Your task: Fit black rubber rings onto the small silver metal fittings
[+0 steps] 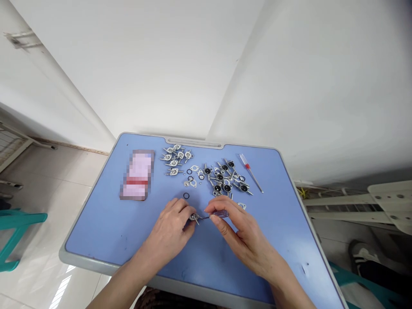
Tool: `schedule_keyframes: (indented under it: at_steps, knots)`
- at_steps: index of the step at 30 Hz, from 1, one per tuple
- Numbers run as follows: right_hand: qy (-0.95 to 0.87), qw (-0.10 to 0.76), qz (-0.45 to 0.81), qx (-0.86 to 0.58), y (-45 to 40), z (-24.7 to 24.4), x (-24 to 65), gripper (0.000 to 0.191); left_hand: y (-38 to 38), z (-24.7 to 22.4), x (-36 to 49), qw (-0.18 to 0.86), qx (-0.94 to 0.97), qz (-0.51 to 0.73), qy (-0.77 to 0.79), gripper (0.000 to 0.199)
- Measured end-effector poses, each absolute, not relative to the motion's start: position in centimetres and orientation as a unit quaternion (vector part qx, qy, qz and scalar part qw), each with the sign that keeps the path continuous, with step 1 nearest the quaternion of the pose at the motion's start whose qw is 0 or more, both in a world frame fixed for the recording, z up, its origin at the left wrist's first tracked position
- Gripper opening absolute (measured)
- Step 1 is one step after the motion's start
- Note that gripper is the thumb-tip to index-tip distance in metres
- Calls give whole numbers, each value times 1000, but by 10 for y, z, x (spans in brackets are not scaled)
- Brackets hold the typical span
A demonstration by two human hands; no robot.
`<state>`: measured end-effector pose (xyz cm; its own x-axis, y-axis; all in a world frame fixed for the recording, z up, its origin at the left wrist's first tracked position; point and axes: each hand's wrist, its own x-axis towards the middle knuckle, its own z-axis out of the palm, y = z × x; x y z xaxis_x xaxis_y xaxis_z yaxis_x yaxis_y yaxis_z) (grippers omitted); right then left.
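Observation:
My left hand [172, 221] pinches a small metal fitting [194, 217] between thumb and fingers, low over the blue table [106, 227]. A thin metal pin sticks out from it toward me. In my right hand [240, 227] is a small screwdriver [221, 213] with a clear handle; its shaft points left and reaches the fitting's edge. Just beyond my hands lies a black rubber ring [186, 195]. Past that are loose flat metal plates [194, 168], more rings and a small stemmed metal piece [187, 183].
Similar silvery fittings [174, 163] are grouped at the back middle. Several with black discs [227, 188] lie in a pile behind my right hand. Another screwdriver [250, 171] with a red-banded handle lies farther right. A blurred-out phone-like object [137, 175] rests at left. White walls stand behind.

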<state>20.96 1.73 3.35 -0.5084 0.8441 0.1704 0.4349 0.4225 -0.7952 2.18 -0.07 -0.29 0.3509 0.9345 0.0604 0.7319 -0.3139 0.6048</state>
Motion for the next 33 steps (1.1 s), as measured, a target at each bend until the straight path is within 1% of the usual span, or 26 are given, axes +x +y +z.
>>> schedule_keyframes:
  at_steps: [3, 5, 8, 11, 15, 27, 33]
  knots:
    - [-800, 282, 313, -427, 20, 32, 210, 9, -1, -4, 22, 246, 786, 209, 527, 15]
    - [-812, 254, 286, -441, 22, 29, 208, 12, -1, -4, 22, 246, 786, 208, 528, 15]
    - [-832, 202, 281, -434, 23, 22, 206, 16, -1, -3, 22, 250, 786, 203, 528, 13]
    - [-848, 170, 274, -422, 22, 14, 204, 16, -1, -3, 21, 255, 786, 201, 526, 11]
    - [-865, 156, 235, -416, 22, 6, 203, 14, -1, -5, 21, 257, 787, 202, 524, 10]
    - [-900, 121, 129, -398, 18, 1, 199, 23, -2, -7, 20, 257, 785, 211, 523, 9]
    - [-904, 93, 108, -403, 16, -1, 195, 27, -2, -8, 20, 252, 786, 223, 518, 10]
